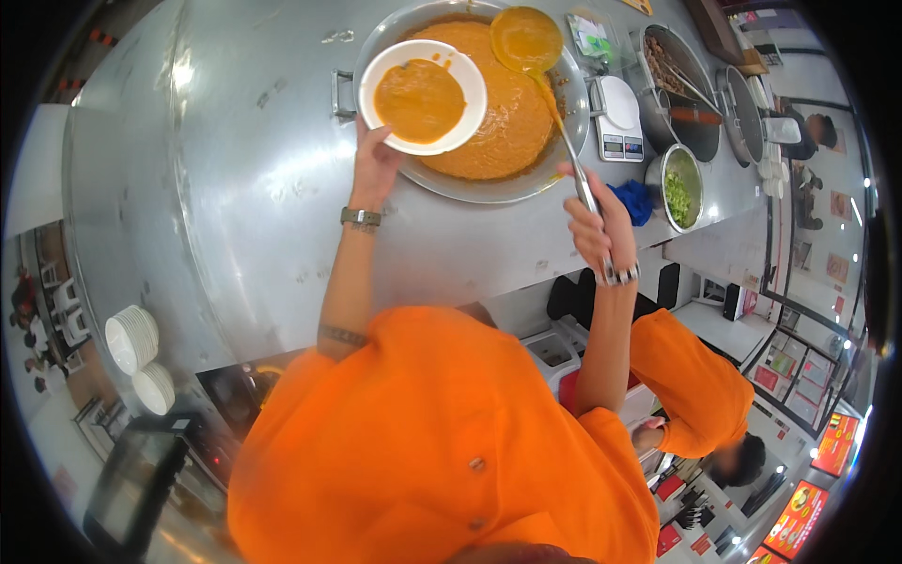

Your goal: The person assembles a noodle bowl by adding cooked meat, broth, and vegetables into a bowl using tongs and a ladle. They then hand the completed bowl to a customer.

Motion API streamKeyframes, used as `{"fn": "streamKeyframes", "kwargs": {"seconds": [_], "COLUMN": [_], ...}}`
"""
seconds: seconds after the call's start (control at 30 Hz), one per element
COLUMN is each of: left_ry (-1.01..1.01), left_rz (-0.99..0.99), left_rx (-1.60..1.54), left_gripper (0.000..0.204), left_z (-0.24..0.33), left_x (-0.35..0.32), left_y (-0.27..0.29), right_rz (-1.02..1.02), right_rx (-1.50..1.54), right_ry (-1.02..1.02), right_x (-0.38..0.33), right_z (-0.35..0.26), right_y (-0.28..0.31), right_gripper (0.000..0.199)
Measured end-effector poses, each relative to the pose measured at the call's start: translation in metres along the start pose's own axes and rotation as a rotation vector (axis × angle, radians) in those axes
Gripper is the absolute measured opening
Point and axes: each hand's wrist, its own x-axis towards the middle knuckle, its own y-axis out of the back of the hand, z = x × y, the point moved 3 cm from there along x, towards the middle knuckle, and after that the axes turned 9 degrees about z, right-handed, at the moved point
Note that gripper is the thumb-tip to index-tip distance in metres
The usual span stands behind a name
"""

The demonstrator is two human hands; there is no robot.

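Orange shirt cloth point(423, 442) was seen closest. A white bowl point(476, 99), part-filled with orange-brown sauce point(418, 101), was gripped at its near edge by the left hand point(376, 167), above the left part of a wide metal pan point(498, 194) of similar sauce. A sauce-coated ladle point(526, 42) was held by its handle in the curled right hand point(603, 224), its head raised over the pan's far right side. Just right of the pan, a kitchen scale point(619, 105) was placed.

A pan point(498, 194) of sauce point(521, 127) sat on the table point(272, 188). A bowl point(475, 103) was over its left side, a ladle point(526, 39) over its far right part. Right of the pan sat a kitchen scale point(618, 117), with chopped greens point(675, 195) in a mixing bowl point(692, 167) further right.
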Motion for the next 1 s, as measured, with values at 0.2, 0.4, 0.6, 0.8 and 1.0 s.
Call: {"fn": "streamKeyframes", "kwargs": {"seconds": [0.2,0.4,0.6,0.8,1.0], "left_ry": [-0.026,-0.086,-0.113,-0.102,-0.091], "left_rz": [0.147,0.305,0.38,0.287,0.254], "left_rx": [-0.015,0.006,0.075,0.04,0.061], "left_gripper": [0.062,0.063,0.062,0.066,0.07], "left_z": [0.036,0.06,0.066,0.059,0.053], "left_x": [-0.024,-0.068,-0.08,-0.069,-0.059], "left_y": [0.037,0.069,0.083,0.08,0.071], "right_rz": [0.598,0.209,-0.012,0.077,0.102], "right_rx": [-0.886,-0.123,0.322,0.245,0.246], "right_ry": [0.211,-0.252,-0.415,-0.358,-0.342], "right_x": [0.133,0.142,0.106,0.101,0.09], "right_z": [0.033,0.064,0.045,0.048,0.049], "right_y": [0.061,0.076,0.057,0.055,0.06], "right_gripper": [0.033,0.038,0.037,0.04,0.037]}}
